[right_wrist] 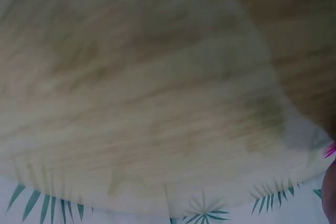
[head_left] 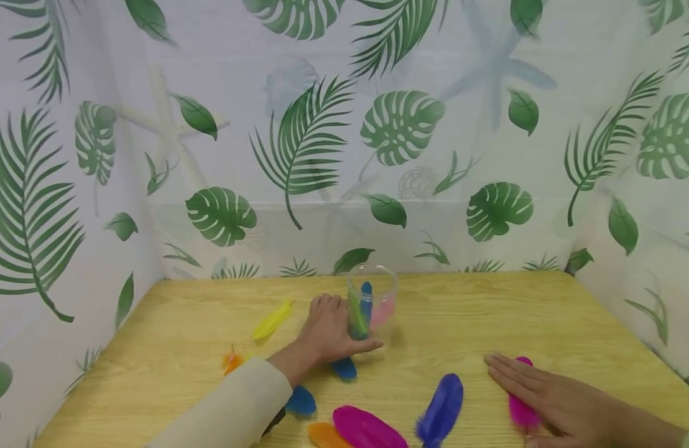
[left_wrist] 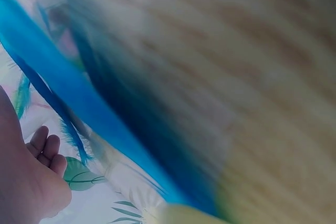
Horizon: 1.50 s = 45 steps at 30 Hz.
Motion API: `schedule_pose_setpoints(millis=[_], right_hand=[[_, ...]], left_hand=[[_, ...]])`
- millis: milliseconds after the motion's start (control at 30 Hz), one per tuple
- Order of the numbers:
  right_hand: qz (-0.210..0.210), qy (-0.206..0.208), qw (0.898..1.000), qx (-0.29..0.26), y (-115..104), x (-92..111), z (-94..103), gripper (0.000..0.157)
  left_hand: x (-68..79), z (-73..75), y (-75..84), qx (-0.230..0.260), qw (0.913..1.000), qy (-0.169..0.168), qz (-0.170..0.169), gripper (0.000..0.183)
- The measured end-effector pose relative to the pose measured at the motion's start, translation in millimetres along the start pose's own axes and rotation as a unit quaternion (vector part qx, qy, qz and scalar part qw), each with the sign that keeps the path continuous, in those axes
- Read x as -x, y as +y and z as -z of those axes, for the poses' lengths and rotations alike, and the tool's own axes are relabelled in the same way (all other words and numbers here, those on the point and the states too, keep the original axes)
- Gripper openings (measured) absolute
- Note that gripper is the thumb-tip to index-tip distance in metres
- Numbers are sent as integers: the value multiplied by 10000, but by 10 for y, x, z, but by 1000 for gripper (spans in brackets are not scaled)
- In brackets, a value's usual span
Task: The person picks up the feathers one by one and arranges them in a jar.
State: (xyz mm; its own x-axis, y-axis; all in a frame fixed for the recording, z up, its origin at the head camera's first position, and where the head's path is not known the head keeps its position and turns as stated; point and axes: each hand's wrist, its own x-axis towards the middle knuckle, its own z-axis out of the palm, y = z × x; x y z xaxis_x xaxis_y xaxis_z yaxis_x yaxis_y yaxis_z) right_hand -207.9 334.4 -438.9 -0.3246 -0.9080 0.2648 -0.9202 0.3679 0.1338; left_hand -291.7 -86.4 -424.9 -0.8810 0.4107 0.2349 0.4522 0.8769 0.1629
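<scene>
A clear plastic cup (head_left: 385, 286) stands upright near the back of the table, with green, blue and pink feathers inside. My left hand (head_left: 328, 330) holds the cup from its left side, thumb across the front near the base and fingers toward the back. Below this hand lie a blue feather (head_left: 344, 368) and another blue feather (head_left: 301, 401). Close to the left wrist camera, a blue feather (left_wrist: 105, 108) crosses the view. On the right, my right hand (head_left: 568, 398) lies with straight fingers over a magenta feather (head_left: 522, 412), whose tip shows beyond them.
A yellow feather (head_left: 273, 320) and an orange feather (head_left: 232, 362) lie left of the cup. Nearer the front are a larger magenta feather (head_left: 369, 428), an orange feather (head_left: 324, 434) and a dark blue feather (head_left: 442, 407). Leaf-printed cloth (head_left: 344, 249) walls the wooden table.
</scene>
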Motion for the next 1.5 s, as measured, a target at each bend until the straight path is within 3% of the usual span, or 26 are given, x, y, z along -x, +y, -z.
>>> schedule_pose_setpoints(millis=[100, 233, 400, 667, 967, 1233, 1367, 1500], right_hand=[[-181, 221, 9996, -75, -38, -2, -49, 87], [-686, 300, 9970, 211, -100, -26, -90, 85], [-1095, 427, 9908, 668, -147, -89, -113, 69], [-1583, 162, 9836, 854, -142, -169, -95, 56], [-1692, -90, 9810, 940, -128, -211, -84, 50], [-1289, 372, 9857, 1021, -96, -276, -72, 36], [-1546, 438, 9821, 988, -94, -368, -23, 33], [-2003, 527, 9763, 623, -93, -490, 31, 35]], left_hand=[[-12, 17, 2, -7, 10000, -4, -27, 83], [-8, 34, 4, -7, 10000, -49, 37, 85], [-1, 32, 1, 106, 9999, -69, 42, 88], [-3, -9, -26, -140, 9997, -185, -102, 91], [6, -20, -21, -22, 9993, -377, -81, 87], [6, -35, -15, 106, 9985, -534, -55, 87], [3, -36, -19, 89, 9985, -546, -43, 87], [-1, -33, -19, 60, 9984, -567, -43, 88]])
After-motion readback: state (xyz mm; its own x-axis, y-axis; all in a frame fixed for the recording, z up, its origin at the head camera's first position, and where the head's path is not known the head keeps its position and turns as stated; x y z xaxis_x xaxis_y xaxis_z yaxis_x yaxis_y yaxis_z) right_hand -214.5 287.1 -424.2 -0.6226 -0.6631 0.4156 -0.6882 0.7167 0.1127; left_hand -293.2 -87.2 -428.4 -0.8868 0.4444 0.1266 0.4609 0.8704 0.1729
